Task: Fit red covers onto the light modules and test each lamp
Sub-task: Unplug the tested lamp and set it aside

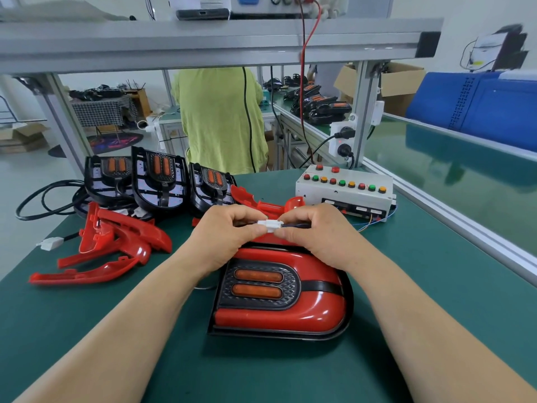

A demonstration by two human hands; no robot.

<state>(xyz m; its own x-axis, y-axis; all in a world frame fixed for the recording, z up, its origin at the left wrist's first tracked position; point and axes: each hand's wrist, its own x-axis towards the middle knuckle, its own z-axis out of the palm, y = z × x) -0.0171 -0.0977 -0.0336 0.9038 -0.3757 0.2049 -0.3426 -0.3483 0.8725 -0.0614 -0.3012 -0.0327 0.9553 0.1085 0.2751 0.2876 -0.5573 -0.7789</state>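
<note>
Forearms reach in from the near edge, and both hands meet over the far end of the covered lamp (279,298). Left hand (223,234) and right hand (313,234) each pinch one half of a white connector (270,224), fingers (247,216) curled tight on it. A dark wire leaves the connector to the right, behind the right hand. Covered lamp has its red cover on and two orange lenses facing up. It lies flat on the green desk (436,286), centre-near, right under the hands.

Far-left: three uncovered light modules (158,181) propped in a row, black cable (43,199) looped to their left. Loose red covers (116,242) are piled left of the hands. One red cover piece (261,203) sits just beyond the hands, in front of the modules. Spare white plug (49,243) lies near the desk's left edge.

Far-right: test box (345,187) with rows of red, green and yellow buttons; front labels too small to read. Red lead (303,82) drops from the overhead aluminium shelf (203,42). Person in a green top (218,120) stands beyond the far edge.

Aluminium rail (465,228) bounds the desk's right side. Bare green surface lies near-left and right of the lamp.
</note>
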